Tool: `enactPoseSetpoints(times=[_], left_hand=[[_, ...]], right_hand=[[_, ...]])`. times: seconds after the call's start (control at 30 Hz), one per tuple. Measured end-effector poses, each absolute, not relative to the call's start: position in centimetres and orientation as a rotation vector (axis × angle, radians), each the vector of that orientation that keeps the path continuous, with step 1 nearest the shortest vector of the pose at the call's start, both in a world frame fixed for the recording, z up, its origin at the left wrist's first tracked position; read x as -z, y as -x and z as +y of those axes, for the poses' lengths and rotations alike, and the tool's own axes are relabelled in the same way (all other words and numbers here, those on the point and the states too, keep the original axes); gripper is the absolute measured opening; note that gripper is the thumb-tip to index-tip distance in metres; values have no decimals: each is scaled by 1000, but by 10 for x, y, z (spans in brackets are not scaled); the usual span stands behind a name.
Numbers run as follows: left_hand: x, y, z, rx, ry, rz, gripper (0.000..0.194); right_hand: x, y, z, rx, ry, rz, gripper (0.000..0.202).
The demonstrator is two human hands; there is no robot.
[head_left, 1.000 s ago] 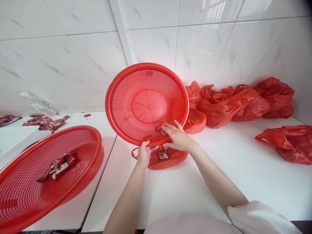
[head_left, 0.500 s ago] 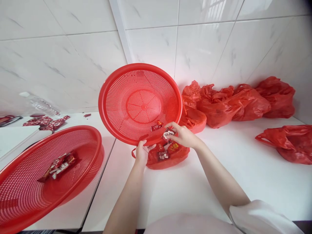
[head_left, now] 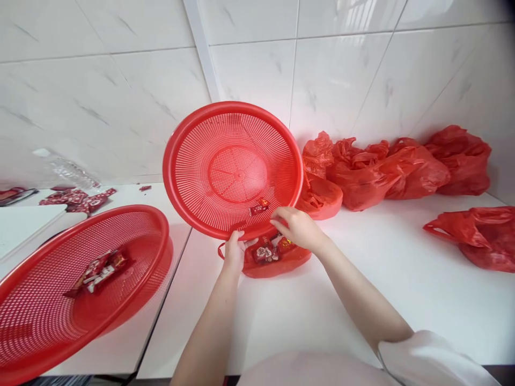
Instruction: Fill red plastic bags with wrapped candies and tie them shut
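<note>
A red plastic mesh basket (head_left: pixel 237 120) is tipped toward me, and my left hand (head_left: pixel 234 254) grips its lower rim. One small red snack packet (head_left: pixel 259 207) rests inside near that rim. My right hand (head_left: pixel 300 230) hovers by the lower right rim, fingers curled but apart, with no packet visible in them. Beneath both hands lies an open red plastic bag (head_left: pixel 277 269). Several small packets are in its mouth, including a dark red packet with a white label (head_left: pixel 265 253). The basket's lower edge hides part of the bag.
A second red basket (head_left: pixel 155 225) stands at left with several wrapped packets (head_left: pixel 98 271) inside. Behind it are a clear plastic bottle (head_left: pixel 66 167) and red wrappers (head_left: pixel 78 201). Filled red bags (head_left: pixel 362 177) line the tiled wall; another red bag (head_left: pixel 483 236) lies at right.
The white-labelled packet has left my right hand and now lies in the bag. My right fingers have curled in slightly. My left hand and the tipped basket have hardly moved.
</note>
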State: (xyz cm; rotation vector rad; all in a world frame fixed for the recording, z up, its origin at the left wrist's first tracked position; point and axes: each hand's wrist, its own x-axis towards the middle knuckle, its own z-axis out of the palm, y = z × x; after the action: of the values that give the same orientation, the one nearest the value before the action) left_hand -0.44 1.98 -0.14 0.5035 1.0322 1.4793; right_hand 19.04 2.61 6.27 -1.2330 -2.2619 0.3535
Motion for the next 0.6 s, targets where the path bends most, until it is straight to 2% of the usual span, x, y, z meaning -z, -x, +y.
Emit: enactPoseSetpoints(times=[0.13,0.23,0.33,0.43,0.53,0.6], left_hand=[[-1,-7,10,-1387,-580,984,26],[-5,-18,3,-1353,-593,945,32],[-7,-21,1,-1364,-582,938,34],[-5,-17,4,-1377,-565,944,31],[-2,-10,9,-1377,-551,942,25],[-1,-6,11,-1391,-548,934,24]], right_hand=[[-51,-183,28,14,1285,-2294,45],[-39,-181,30,33,1457,-2332,55],[-38,-183,29,-103,1479,-2412,52],[-47,-186,27,-272,1275,-2504,46],[-54,-185,27,-355,1088,-2518,31],[-57,-183,27,-398,1065,-2465,31]])
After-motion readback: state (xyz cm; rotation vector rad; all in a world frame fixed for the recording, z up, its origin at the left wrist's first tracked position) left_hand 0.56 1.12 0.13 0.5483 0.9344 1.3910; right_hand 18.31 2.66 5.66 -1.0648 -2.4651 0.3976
